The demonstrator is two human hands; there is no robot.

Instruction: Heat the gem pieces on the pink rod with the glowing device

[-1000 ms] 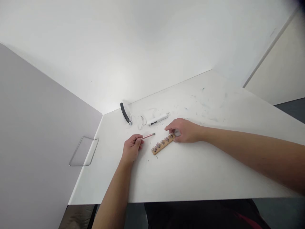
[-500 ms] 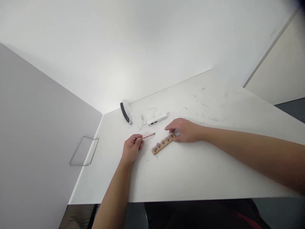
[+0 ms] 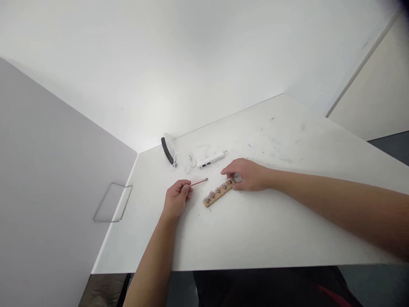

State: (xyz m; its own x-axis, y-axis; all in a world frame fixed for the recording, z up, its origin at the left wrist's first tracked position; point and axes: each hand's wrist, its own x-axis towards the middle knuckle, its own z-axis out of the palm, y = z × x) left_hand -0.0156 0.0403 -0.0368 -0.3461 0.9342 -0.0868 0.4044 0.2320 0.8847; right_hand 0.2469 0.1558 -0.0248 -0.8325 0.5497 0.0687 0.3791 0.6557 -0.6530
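Note:
My left hand (image 3: 176, 197) is closed around a slender pink dotting tool (image 3: 198, 182), pinched between thumb and fingers. Its round metallic tip points right, a little above the table. In front of it lies a wooden nail-tip stand (image 3: 219, 194), a narrow slanting strip with several metal balls along it and clear nail tips on top. At the strip's far right end, my right hand (image 3: 251, 175) curves thumb and fingers around it, the thumb against the wood. Part of that end is hidden by the hand. The dotting tool and the stand are apart.
Behind the hands lies a white nail drill (image 3: 211, 160) with its thin white cable (image 3: 191, 161) coiled to the left. A curved black nail file (image 3: 168, 151) rests by the back wall. Smudges and specks mark the white table (image 3: 255, 238). A metal wire frame (image 3: 112, 202) is at left.

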